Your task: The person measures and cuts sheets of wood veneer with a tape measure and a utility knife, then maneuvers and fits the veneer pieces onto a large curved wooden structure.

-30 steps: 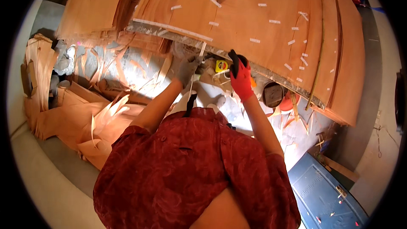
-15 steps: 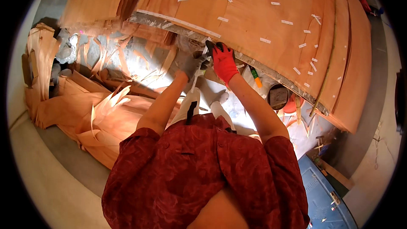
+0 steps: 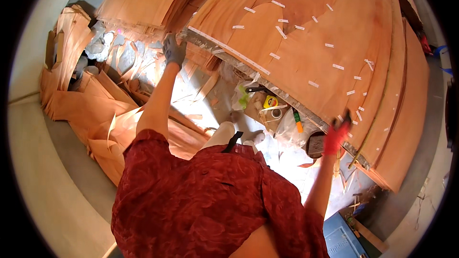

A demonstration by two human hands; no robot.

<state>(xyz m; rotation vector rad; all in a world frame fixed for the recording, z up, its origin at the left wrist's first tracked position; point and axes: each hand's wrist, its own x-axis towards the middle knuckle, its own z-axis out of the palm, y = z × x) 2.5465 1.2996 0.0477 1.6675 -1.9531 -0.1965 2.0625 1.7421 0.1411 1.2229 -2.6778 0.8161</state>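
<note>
Along the near edge of the top veneer sheet (image 3: 306,28), both hands set wide apart. Left hand (image 3: 174,50), in a grey glove, clamped on the sheet's near left corner, fingers curled over the edge. Right hand (image 3: 336,134), in a red glove, gripping the same edge far to the right of the left hand, fingers hooked on top. Probably spread so because a sheet this broad and thin sags or splits if held at one point only; judged, not seen.

Sheet lying flat on a stack of like sheets (image 3: 406,114) on the worktop, surface dotted with short white tape strips (image 3: 282,32), seemingly bridging cracks and joins. Long pale tape band (image 3: 229,50) running just inside the sheet's near edge.

Below the sheet's near edge, down on the floor: clear plastic bag (image 3: 241,96) holding something yellow-green, contents otherwise unclear. Beside it a yellow tape measure (image 3: 270,101), a tape roll (image 3: 276,113), an orange-and-green tool (image 3: 297,121), and a second clear bag (image 3: 286,131), contents not readable.

Left of the sheet's corner, loose veneer offcuts (image 3: 95,114) heaped on the floor, curled and split. Further veneer stack (image 3: 148,0) beyond the left hand.
</note>
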